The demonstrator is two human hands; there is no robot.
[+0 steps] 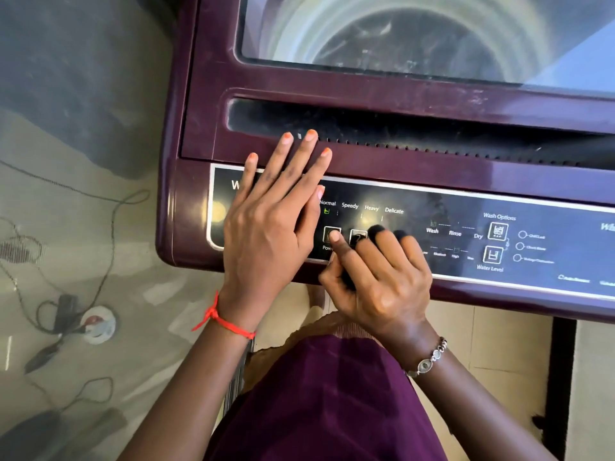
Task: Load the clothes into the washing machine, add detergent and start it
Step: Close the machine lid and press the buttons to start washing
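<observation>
The right grip (376, 281), loosely bent and holding nothing, has its forefinger on the power button (330, 230) near the washing machine's (199, 94) front-left corner. The left grip (266, 227) lies flat and open. Best to press squarely, once.

Home laundry corner: washing machine (366, 154).

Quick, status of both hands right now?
Left hand: open, flat on the control panel, holding nothing.
Right hand: open, index finger on the Power button, holding nothing.
</observation>
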